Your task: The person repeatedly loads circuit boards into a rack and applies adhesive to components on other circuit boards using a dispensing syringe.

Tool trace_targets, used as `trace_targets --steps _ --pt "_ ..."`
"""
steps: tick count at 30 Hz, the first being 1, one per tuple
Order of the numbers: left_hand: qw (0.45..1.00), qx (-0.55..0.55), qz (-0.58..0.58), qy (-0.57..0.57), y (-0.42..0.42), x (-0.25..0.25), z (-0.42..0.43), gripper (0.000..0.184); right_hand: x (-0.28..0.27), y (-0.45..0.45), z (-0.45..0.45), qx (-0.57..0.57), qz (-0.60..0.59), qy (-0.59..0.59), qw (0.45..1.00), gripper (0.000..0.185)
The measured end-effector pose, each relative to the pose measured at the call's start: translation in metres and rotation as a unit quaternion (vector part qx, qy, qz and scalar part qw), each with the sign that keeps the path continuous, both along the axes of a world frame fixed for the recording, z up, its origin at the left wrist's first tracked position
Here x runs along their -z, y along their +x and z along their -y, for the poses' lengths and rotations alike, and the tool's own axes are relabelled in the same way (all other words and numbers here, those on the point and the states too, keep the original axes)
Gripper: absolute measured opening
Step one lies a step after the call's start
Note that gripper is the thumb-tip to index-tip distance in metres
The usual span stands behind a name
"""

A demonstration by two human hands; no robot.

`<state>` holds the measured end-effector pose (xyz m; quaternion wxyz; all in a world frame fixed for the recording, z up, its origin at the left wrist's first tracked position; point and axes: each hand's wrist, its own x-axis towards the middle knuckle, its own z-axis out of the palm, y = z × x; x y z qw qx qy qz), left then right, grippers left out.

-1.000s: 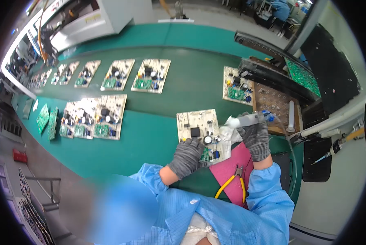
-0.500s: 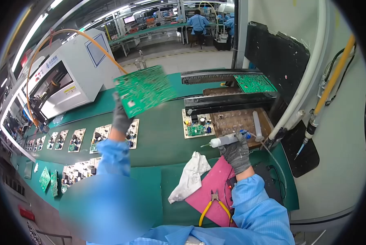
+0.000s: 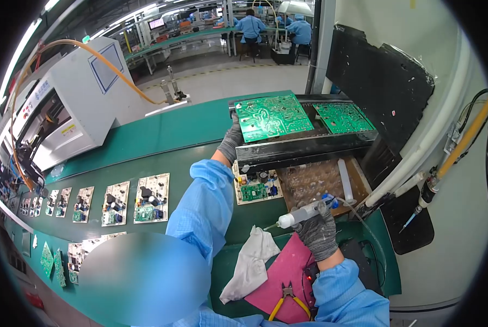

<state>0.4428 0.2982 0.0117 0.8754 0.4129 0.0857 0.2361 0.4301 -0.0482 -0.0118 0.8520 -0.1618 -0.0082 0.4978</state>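
In my gloved left hand (image 3: 232, 140) I grip a green circuit board (image 3: 274, 117) by its left edge, solder side up. The board lies over the left end of a black-railed conveyor (image 3: 309, 147); whether it rests on the rails I cannot tell. Farther along the rails sits a second green board (image 3: 343, 118). My gloved right hand (image 3: 317, 233) is closed around a white dispensing syringe (image 3: 305, 213), its thin tip pointing left and a hose at its blue end. A populated board (image 3: 256, 185) lies just left of a brown tray (image 3: 323, 185).
Several populated boards (image 3: 151, 199) line the green bench to the left. A white cloth (image 3: 249, 264), a pink sheet (image 3: 279, 275) and yellow-handled cutters (image 3: 289, 302) lie near my right arm. A white machine (image 3: 72, 103) stands at the left; a pipe (image 3: 434, 125) runs along the right.
My left hand has carried the green board rightward from above the bench to the conveyor's left end. My right hand still holds the syringe. The camera view has shifted slightly.
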Motion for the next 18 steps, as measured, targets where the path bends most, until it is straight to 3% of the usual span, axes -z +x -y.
trace_targets --steps 3,6,10,18 --pt "0.999 0.024 -0.015 0.033 0.018 0.031 -0.023 0.064 -0.003 -0.003 0.000 0.004 0.004 -0.010 1.000 0.021" --pt "0.999 0.044 -0.025 0.012 0.005 0.003 0.013 0.064 -0.002 -0.004 -0.002 0.016 0.014 -0.004 1.000 0.023" --pt "0.998 0.056 -0.042 -0.003 0.007 0.002 0.019 0.064 0.005 -0.003 -0.002 0.021 -0.015 -0.036 0.999 0.024" --pt "0.998 0.059 -0.014 -0.021 0.001 0.001 0.030 0.062 -0.004 -0.004 -0.001 0.003 -0.004 0.009 1.000 0.027"
